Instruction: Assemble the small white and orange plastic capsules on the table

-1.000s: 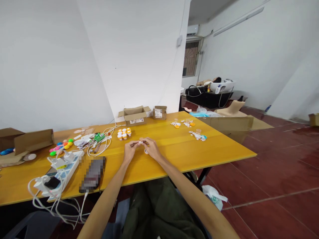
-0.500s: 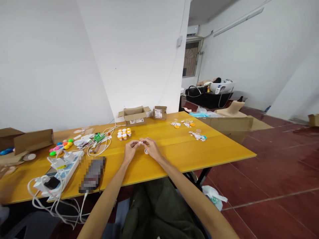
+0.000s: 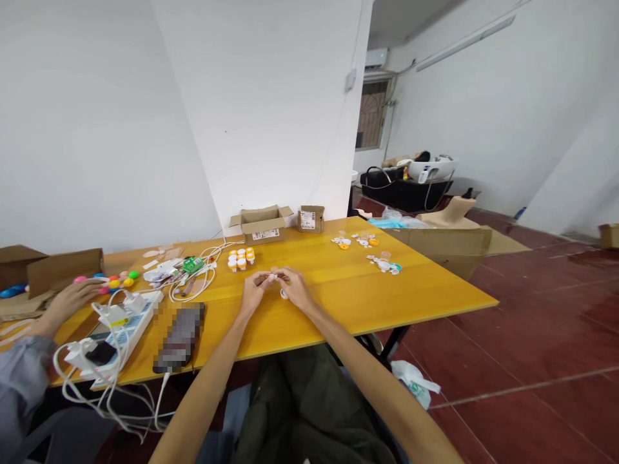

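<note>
Near the middle of the yellow table [image 3: 338, 283], my left hand [image 3: 253, 290] and my right hand [image 3: 293, 288] meet at the fingertips. Between them they pinch a small white part [image 3: 273, 277], whose shape is too small to tell. A round white and blue piece [image 3: 284, 294] lies on the table just below my right fingers. Behind my left hand stand several small white-and-orange items [image 3: 240, 259] in a tight group. Loose white, orange and blue parts [image 3: 384, 265] lie farther right on the table.
An open cardboard box [image 3: 261, 225] and a smaller box [image 3: 310, 220] stand at the back. To the left are a power strip [image 3: 138, 332] with white cables, a blurred phone [image 3: 180, 336] and colorful balls [image 3: 120, 281]. Another person's hand [image 3: 72, 299] reaches in there.
Another person's hand and grey sleeve have come in at the left, reaching to the colorful balls, some of which have shifted. My hands have hardly moved.
</note>
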`<state>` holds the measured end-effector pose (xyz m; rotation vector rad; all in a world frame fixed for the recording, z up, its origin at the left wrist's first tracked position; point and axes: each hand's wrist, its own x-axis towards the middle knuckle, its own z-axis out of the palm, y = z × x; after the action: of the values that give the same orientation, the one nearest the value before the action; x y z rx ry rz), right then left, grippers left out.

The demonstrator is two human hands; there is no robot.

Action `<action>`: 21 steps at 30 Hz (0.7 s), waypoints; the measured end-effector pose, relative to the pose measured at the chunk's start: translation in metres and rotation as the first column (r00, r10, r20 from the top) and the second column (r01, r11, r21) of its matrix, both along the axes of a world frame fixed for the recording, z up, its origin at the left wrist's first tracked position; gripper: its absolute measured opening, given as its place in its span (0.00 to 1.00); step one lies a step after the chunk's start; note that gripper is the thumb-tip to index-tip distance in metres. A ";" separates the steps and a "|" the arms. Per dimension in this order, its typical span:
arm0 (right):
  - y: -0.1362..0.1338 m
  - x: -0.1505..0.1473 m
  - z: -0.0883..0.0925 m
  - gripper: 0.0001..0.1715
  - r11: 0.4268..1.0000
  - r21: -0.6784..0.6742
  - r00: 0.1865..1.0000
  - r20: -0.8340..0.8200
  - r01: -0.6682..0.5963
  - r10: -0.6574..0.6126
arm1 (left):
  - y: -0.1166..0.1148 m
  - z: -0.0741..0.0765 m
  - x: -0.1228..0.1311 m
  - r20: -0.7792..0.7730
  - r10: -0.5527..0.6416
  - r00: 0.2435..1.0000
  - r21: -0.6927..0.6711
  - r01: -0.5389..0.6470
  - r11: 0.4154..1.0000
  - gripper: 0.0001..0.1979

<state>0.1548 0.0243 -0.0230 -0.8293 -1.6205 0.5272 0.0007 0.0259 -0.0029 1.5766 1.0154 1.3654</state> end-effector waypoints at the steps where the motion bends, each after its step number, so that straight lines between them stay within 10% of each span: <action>1: 0.000 0.000 0.000 0.07 1.000 0.001 1.000 0.003 0.001 -0.001 | 0.001 -0.001 0.000 0.000 -0.001 1.000 0.001 0.001 1.000 0.11; 21: -0.003 -0.001 0.003 0.09 0.999 0.011 0.997 0.063 0.048 -0.049 | 0.000 -0.001 0.000 -0.046 -0.012 0.999 0.078 0.016 0.997 0.11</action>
<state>0.1540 0.0213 -0.0203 -0.8842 -1.6555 0.4630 0.0004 0.0260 -0.0040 1.6761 0.9863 1.3803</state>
